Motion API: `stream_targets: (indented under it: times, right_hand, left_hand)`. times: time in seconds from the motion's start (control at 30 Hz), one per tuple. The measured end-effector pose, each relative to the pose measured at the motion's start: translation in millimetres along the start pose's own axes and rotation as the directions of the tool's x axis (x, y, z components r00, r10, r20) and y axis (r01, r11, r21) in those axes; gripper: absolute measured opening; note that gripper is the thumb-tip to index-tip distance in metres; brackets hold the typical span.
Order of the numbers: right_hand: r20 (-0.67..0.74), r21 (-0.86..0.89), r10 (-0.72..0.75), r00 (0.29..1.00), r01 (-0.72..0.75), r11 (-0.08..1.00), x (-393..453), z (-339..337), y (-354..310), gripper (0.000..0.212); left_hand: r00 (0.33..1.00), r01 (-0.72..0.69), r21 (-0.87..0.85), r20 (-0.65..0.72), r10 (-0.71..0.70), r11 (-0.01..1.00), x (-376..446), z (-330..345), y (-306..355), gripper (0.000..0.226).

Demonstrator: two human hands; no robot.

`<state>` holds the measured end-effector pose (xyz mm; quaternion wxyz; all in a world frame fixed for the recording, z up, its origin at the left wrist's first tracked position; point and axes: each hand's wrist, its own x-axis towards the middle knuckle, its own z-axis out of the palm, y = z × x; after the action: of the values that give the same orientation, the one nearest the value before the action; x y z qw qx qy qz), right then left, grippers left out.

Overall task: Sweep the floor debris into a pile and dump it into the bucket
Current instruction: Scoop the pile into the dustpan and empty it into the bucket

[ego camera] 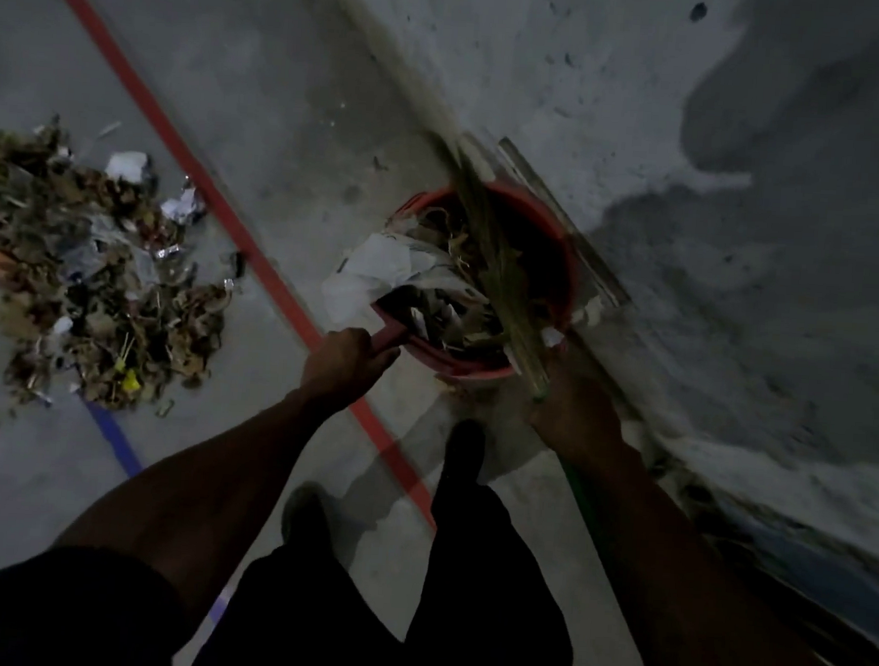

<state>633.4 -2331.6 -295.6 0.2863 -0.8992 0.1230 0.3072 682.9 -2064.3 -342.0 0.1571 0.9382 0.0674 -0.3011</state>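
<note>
A red bucket (556, 247) stands on the concrete floor by the wall, holding dry leaves and paper. My left hand (345, 363) grips the red handle of a dustpan (401, 333), which is tilted over the bucket's near rim with debris and white paper (374, 272) on it. My right hand (574, 408) grips a grass broom (488, 253) near the base of its bristles, which lie blurred across the bucket's mouth. A large pile of leaves, paper and wrappers (81, 269) lies on the floor at the left.
A red tape line (190, 163) runs diagonally across the floor between pile and bucket; a blue tape line (112, 436) starts below the pile. A rough grey wall (744, 197) rises just right of the bucket. My feet (463, 452) stand behind the bucket.
</note>
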Motion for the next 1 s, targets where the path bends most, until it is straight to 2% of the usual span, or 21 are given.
stream_targets:
  times: [0.1, 0.27, 0.4, 0.53, 0.6, 0.7, 0.87, 1.0]
  right_hand:
    - [0.036, -0.066, 0.045, 0.998, -0.043, 0.997, 10, 0, 10, 0.076]
    - [0.057, -0.007, 0.077, 0.995, -0.077, 0.997, 8, 3, 20, 0.078]
    - [0.096, 0.061, 0.077, 0.992, -0.083, 0.995, 7, 7, 25, 0.076]
    - [0.151, 0.058, 0.058, 0.987, -0.067, 0.996, 10, 16, 30, 0.078]
    - [0.185, 0.051, 0.042, 0.982, -0.052, 0.997, 14, 21, 34, 0.078]
    - [0.243, -0.002, 0.030, 0.970, -0.031, 1.000, 28, 28, 43, 0.077]
    - [0.298, -0.127, -0.030, 0.954, 0.071, 0.989, 69, 24, 57, 0.074]
    - [0.380, -0.223, -0.015, 0.925, 0.107, 0.969, 104, 30, 57, 0.067]
  left_hand:
    - [0.999, 0.047, 0.003, 0.010, -0.047, 0.999, 19, 3, 13, 0.045]
    - [0.995, 0.094, 0.012, 0.031, -0.094, 0.996, 41, 0, 35, 0.038]
    - [0.999, 0.015, 0.122, 0.039, -0.019, 0.992, 56, -1, 50, 0.027]
    - [1.000, -0.002, 0.234, 0.028, -0.005, 0.972, 72, 4, 61, 0.031]
    - [0.999, -0.044, 0.285, 0.043, 0.033, 0.958, 79, 6, 66, 0.041]
    - [0.992, -0.116, 0.338, 0.087, 0.092, 0.934, 92, 13, 67, 0.051]
    - [0.988, -0.141, 0.330, 0.099, 0.114, 0.933, 106, 26, 55, 0.050]
    - [0.989, -0.143, 0.299, 0.087, 0.123, 0.943, 111, 41, 44, 0.042]
